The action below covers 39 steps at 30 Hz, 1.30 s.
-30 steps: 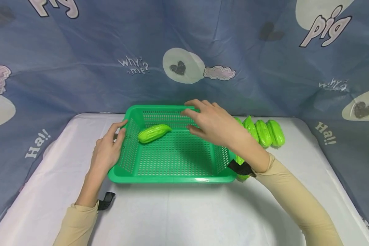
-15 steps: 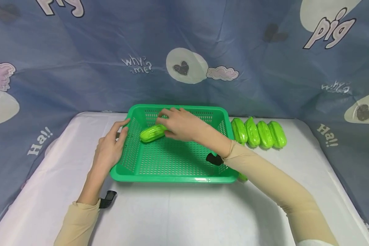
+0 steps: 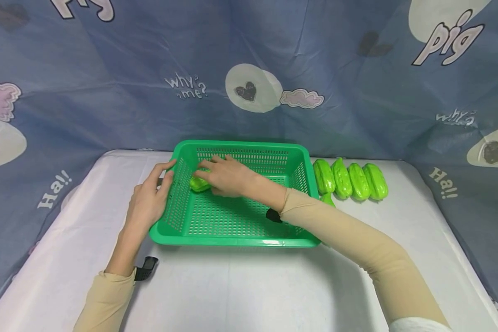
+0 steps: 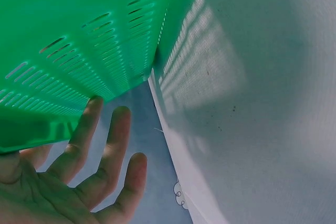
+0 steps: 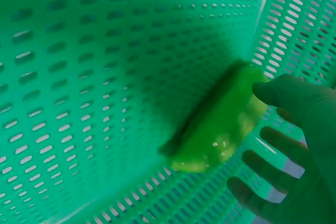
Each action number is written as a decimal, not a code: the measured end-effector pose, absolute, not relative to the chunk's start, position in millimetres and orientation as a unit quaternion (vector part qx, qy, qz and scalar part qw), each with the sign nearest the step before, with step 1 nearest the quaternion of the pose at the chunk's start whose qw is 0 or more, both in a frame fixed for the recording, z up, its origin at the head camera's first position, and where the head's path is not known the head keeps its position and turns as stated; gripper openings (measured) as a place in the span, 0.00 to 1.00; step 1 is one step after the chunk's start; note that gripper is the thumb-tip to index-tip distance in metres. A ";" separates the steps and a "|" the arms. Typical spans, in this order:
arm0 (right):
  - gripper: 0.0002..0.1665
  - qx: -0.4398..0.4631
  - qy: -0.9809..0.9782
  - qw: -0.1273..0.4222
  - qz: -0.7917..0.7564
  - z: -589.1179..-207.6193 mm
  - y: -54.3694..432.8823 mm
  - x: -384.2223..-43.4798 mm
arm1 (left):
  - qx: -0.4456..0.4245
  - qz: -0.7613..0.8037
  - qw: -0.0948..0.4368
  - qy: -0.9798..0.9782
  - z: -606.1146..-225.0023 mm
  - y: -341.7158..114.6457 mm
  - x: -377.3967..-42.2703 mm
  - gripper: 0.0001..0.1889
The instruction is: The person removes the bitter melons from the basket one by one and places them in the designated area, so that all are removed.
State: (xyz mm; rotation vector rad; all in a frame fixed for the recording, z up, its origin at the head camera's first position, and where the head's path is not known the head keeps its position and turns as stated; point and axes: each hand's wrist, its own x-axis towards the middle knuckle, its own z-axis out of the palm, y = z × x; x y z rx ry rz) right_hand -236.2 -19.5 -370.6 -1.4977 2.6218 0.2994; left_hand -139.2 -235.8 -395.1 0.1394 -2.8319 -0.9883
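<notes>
Inside the green perforated basket [image 3: 236, 241], a bright green bitter melon [image 3: 198, 185] lies at the left end. Over it is my right hand [image 3: 227, 177], hiding most of it from the head view. The right wrist view shows the thumb [image 5: 270, 92] at one end of the melon [image 5: 223, 129] and the other fingers spread along its far side. My left hand [image 3: 147, 200] rests at the basket's left rim. Its loosely straight fingers [image 4: 113, 150] lie along the outside of the wall, one fingertip right at the slats.
Several more bitter melons [image 3: 358, 181] lie in a row on the white-covered table [image 3: 249, 286], right of the basket. Another melon [image 3: 328, 199] shows partly beside the basket's right end, behind my right forearm. A blue printed cloth [image 3: 141, 115] hangs behind.
My right hand has moved left and down from the basket's right side to the bitter melon inside. My left hand has stayed at the left rim.
</notes>
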 end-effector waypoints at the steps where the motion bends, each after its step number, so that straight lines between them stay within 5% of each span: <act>1: 0.42 -0.493 0.862 0.053 0.102 -372.2 -21.3 -236.3 | 0.046 -0.328 0.070 -0.941 -395.1 -235.7 -139.4 0.29; 20: 0.40 -0.493 0.861 0.073 0.104 -380.2 -22.4 -235.4 | 0.048 -0.326 0.068 -0.942 -395.0 -234.1 -139.4 0.29; 28: 0.32 -0.499 0.856 0.089 0.097 -379.1 -24.0 -229.1 | 0.053 -0.325 0.069 -0.942 -395.0 -233.8 -138.0 0.29; 39: 0.36 -0.467 0.869 0.017 0.161 -376.2 -18.2 -216.6 | 0.048 -0.326 0.071 -0.941 -394.6 -234.2 -138.7 0.29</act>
